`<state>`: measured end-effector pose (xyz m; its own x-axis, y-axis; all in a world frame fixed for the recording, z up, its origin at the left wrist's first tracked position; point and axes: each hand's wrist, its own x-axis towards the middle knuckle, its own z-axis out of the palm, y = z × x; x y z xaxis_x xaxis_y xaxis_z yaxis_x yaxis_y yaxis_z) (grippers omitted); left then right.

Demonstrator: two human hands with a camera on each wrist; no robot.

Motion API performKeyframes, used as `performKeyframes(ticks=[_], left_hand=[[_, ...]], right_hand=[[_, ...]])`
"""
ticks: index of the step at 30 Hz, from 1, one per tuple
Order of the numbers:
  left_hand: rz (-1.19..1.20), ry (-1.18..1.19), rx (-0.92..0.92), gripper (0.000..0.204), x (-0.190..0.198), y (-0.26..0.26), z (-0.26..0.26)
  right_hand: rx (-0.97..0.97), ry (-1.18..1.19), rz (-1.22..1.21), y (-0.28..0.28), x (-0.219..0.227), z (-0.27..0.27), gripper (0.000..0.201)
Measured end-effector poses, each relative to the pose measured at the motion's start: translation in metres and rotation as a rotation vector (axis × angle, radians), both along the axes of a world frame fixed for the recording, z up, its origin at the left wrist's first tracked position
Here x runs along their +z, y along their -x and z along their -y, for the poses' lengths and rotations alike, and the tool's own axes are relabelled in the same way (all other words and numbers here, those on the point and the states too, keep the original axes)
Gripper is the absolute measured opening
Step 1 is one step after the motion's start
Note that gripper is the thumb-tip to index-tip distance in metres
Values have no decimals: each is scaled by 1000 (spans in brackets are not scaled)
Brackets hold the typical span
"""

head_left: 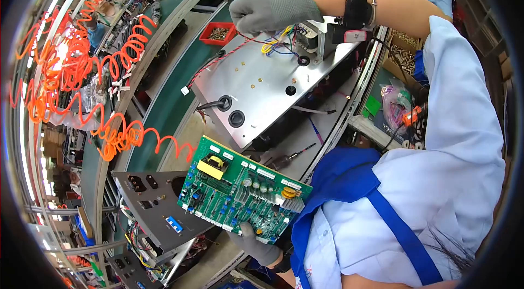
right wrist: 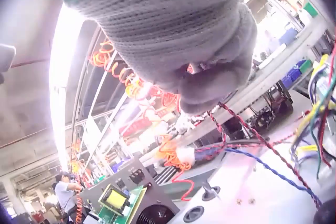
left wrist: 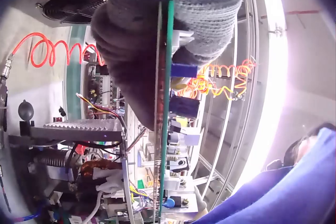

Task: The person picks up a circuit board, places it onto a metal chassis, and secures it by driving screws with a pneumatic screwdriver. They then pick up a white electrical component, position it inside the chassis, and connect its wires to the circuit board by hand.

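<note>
My left hand (head_left: 255,241), in a grey glove, grips a green circuit board (head_left: 243,190) by its near edge and holds it level above the bench; the left wrist view shows the board (left wrist: 166,129) edge-on between thumb and fingers. My right hand (head_left: 268,9), also gloved, is curled over a bundle of coloured wires (head_left: 278,44) at the far end of a silver metal chassis plate (head_left: 262,87). A red-and-black twisted wire (head_left: 218,63) runs from that hand across the plate. In the right wrist view the gloved fingers (right wrist: 210,85) pinch the twisted wire (right wrist: 247,129).
A red parts tray (head_left: 218,33) sits beyond the plate. Orange coiled air hoses (head_left: 125,136) hang at left. A grey panel with sockets (head_left: 153,207) lies below the board. The green conveyor belt (head_left: 164,103) runs past. Other workers stand far off.
</note>
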<state>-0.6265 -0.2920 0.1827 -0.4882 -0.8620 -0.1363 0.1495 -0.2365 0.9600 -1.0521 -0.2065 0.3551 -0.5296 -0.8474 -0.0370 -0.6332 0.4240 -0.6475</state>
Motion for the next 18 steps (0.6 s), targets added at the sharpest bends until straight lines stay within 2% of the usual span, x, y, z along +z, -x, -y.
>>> performKeyframes(ticks=[4, 6, 7, 8, 10, 12, 14, 16, 17, 18], left_hand=[[-120, 48, -13, 65, -1, 1, 6], [-107, 43, -29, 65, 2, 1, 8], [-111, 37, -17, 65, 2, 3, 10], [-114, 38, -22, 65, 0, 3, 11], [-115, 40, 4, 68, -5, 3, 16], [-108, 39, 7, 69, -8, 1, 20], [-95, 36, 17, 70, -7, 0, 22], [-77, 25, -10, 71, -4, -1, 23], [-73, 26, -15, 71, -2, -2, 22], [-81, 24, -3, 70, -1, 0, 21]], right_hand=[[139, -11, -204, -9, -1, -12, 16], [200, 85, -270, -16, -5, -17, 15], [321, 79, -484, -14, -7, -20, 11], [317, 78, -487, -7, -15, -18, 11], [376, -79, -755, -3, -25, -11, 13], [356, -105, -852, 2, -11, -12, 18], [386, 370, -1281, 1, 22, -10, 16], [358, 532, -1295, -11, 52, -14, 15], [321, 75, -1371, -38, 74, -29, 40], [318, 73, -1370, -29, 72, -29, 40]])
